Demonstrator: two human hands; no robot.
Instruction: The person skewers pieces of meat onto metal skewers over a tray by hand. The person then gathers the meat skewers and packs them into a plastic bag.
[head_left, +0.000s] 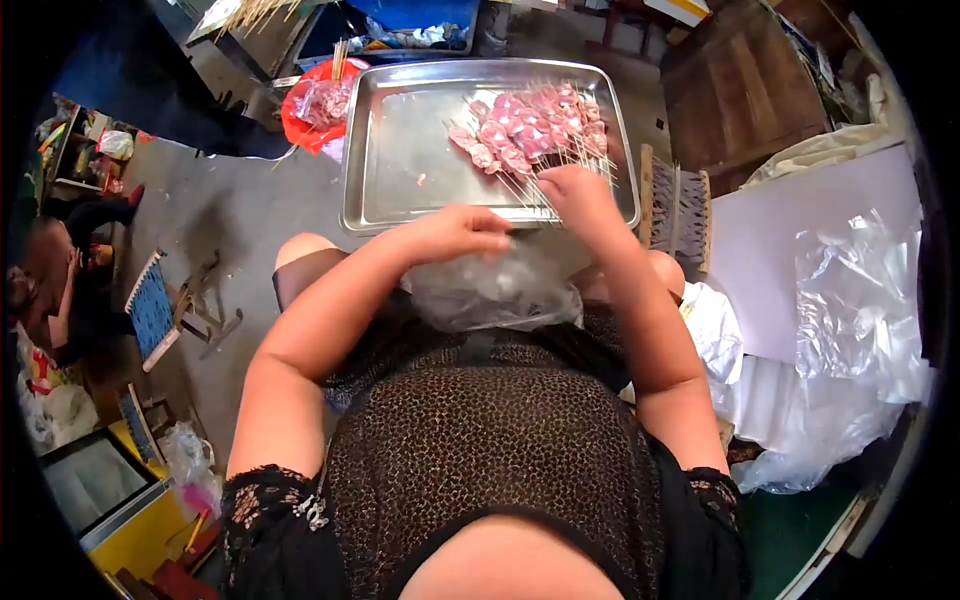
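A metal tray lies in front of my knees, with skewered meat pieces heaped on its right side, the thin sticks pointing toward me. My right hand is at the tray's near edge, by the stick ends, its fingers pressed together; what they hold is too small to make out. Over my lap is my left hand, blurred, with its fingers bent above a clear plastic bag. Whether it holds anything cannot be made out.
A red bag with meat and sticks stands left of the tray. Blue folding stool at left, another person seated beyond. Wooden board and plastic sheeting lie at right. Someone's dark-clothed leg is at upper left.
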